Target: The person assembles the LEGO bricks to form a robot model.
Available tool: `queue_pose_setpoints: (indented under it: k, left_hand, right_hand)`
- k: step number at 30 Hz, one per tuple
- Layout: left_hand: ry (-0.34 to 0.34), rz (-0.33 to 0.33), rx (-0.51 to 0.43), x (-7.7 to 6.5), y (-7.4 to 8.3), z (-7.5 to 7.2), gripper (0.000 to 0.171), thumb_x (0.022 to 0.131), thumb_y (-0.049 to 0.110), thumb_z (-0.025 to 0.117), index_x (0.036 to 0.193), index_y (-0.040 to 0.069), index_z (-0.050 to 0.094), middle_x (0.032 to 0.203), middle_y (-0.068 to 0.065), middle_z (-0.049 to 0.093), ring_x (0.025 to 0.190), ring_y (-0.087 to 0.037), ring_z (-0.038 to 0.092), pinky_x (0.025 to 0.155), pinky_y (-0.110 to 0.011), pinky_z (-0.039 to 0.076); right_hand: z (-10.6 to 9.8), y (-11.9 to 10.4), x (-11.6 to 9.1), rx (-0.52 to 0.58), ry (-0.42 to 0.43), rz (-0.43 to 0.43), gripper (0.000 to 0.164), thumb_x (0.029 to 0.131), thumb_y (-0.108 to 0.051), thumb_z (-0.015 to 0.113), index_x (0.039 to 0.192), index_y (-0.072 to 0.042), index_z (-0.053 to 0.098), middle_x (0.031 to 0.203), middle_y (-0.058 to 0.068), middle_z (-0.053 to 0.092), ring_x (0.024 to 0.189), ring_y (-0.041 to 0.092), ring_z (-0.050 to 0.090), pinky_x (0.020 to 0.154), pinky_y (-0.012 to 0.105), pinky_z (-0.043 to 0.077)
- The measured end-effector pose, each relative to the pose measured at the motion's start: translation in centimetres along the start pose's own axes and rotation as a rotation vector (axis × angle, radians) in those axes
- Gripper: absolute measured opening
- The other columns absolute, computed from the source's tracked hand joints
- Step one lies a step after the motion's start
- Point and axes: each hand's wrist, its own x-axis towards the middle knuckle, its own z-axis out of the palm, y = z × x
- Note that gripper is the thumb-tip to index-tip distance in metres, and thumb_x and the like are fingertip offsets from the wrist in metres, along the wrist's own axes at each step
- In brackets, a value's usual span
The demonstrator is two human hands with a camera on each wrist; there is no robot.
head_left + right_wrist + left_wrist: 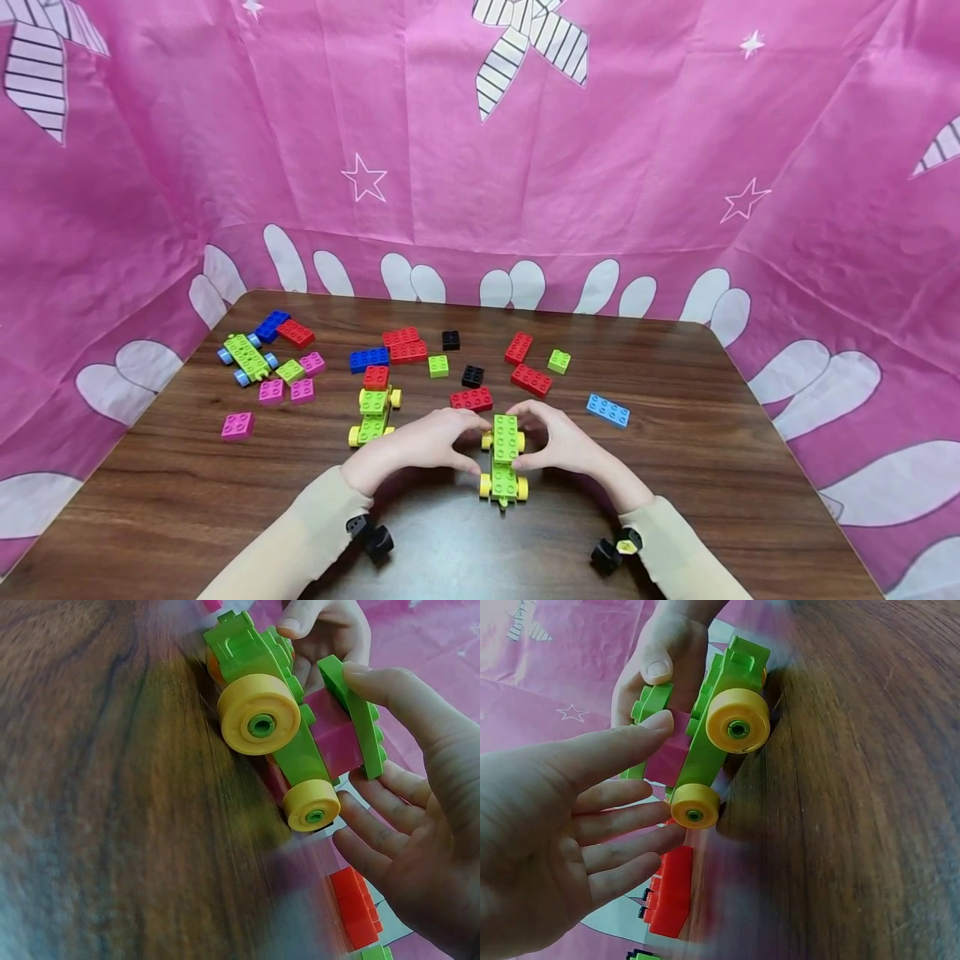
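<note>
In the head view a toy car (504, 483) with a lime-green base and yellow wheels (737, 720) stands at the front middle of the table. A pink block (334, 733) sits on the base, under a long lime-green brick (506, 437). My right hand (558, 442) curves around that brick from the right, its thumb at the near corner and its fingers at the far end. On the left side, my left hand (431, 442) is spread with thumb and fingers beside the car, holding nothing.
A second green car (372, 427) carrying a red brick (377, 377) is left of my left hand. Another green base with blue wheels (247, 358) lies far left among pink bricks (237, 426). Red bricks (471, 399) and black bricks (472, 376) lie beyond my hands; a light-blue brick (608, 410) is right.
</note>
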Motion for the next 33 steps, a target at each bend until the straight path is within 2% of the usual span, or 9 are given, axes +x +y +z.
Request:
queue_pose_setpoints:
  k: [14,33]
  left_hand:
    - [0.025,-0.007,0.0,-0.15,0.2,0.41,0.06,0.082,0.031,0.077,0.131,0.003,0.057,0.13,-0.008,0.06,0.119,-0.021,0.055,0.101,-0.04,0.045]
    - [0.046,0.002,-0.015,-0.3,0.47,0.76,0.056,0.082,0.028,0.077,0.128,0.004,0.058,0.124,-0.006,0.063,0.11,-0.019,0.06,0.096,-0.037,0.048]
  right_hand:
    - [0.01,-0.32,-0.08,0.036,-0.02,0.016,0.059,0.076,-0.026,0.083,0.124,-0.012,0.052,0.116,0.001,0.061,0.106,0.016,0.061,0.093,0.03,0.05]
    - [0.02,-0.33,-0.17,0.01,-0.006,-0.033,0.056,0.075,-0.024,0.083,0.12,-0.011,0.053,0.111,0.002,0.062,0.1,0.013,0.062,0.09,0.029,0.052]
